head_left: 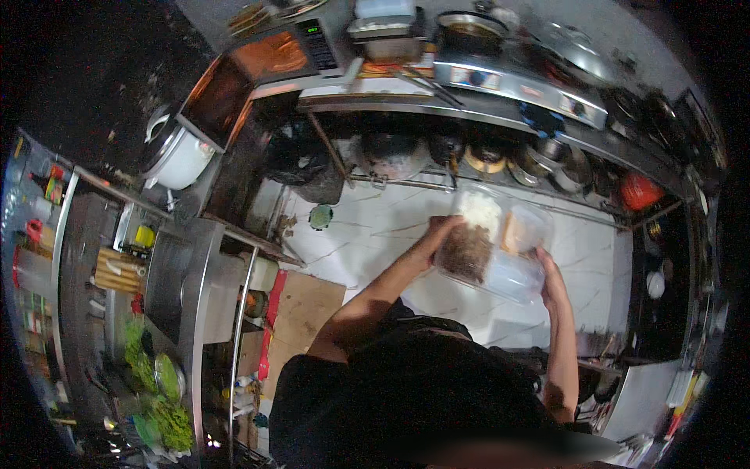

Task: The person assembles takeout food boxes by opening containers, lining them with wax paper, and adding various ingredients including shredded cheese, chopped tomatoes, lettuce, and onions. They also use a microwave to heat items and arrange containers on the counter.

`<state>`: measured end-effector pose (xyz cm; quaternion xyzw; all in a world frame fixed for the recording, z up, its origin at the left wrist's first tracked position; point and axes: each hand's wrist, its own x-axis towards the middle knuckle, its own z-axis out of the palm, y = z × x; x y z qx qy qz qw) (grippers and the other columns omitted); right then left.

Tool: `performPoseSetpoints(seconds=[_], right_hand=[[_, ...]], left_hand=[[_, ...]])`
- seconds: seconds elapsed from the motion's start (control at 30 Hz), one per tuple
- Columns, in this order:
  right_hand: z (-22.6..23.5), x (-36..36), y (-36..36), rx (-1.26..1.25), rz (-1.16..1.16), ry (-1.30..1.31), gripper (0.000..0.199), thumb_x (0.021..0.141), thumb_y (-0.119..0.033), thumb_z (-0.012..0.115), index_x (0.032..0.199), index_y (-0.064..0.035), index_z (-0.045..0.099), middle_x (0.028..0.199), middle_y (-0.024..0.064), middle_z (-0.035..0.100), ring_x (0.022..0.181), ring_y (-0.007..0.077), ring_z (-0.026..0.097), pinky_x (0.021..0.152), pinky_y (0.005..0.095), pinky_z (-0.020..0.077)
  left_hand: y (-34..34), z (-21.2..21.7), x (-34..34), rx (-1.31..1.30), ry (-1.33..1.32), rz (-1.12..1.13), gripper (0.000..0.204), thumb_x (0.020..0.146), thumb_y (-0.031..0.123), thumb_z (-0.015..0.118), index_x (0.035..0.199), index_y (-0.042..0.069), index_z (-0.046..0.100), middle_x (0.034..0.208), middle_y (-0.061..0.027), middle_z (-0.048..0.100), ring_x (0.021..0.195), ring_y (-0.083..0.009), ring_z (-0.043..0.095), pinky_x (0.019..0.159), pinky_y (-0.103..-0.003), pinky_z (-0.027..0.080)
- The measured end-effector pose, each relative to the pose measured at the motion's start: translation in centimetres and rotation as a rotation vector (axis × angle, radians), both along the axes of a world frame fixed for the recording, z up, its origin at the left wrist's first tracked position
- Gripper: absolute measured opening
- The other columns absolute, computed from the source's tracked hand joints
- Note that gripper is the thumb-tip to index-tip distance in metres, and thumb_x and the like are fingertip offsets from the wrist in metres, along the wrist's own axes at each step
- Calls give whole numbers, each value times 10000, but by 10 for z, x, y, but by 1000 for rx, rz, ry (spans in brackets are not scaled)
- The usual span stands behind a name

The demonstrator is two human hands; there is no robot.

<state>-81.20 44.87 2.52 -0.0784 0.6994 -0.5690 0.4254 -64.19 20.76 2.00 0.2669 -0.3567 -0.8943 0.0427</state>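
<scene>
Both hands grip clear plastic container (pixel 492 242) holding white rice, brown food. Left hand (pixel 443 231) fingers clasp left edge; right hand (pixel 549 275) fingers closed on right edge. White floor (pixel 375 227) below.

Commercial kitchen: steel counters (pixel 183 273), stacked pots (pixel 391 156).

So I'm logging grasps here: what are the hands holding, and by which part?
A clear plastic meal container of rice and brown food: left hand at its left edge, right hand at its right edge.
</scene>
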Motion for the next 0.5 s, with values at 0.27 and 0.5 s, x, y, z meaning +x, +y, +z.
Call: performPoseSetpoints(seconds=[0.27, 0.5], right_hand=[[21, 72, -316, 109, 559, 47, 953, 712, -774, 541, 1430, -164, 398, 1397, 140, 434, 1177, 278, 464, 770, 420, 453], [34, 109, -546, 21, 667, 124, 861, 727, -815, 483, 1336, -208, 524, 961, 92, 549, 702, 135, 477, 504, 287, 342]], left_hand=[[-224, 2, 166, 5, 158, 321, 473, 863, 453, 555, 1115, 55, 595, 1098, -99, 639, 983, -242, 632, 884, -413, 505], [-368, 49, 221, -95, 8, 612, 475, 852, 449, 571, 1174, 99, 572, 1161, -113, 609, 1055, -306, 594, 902, -518, 475]])
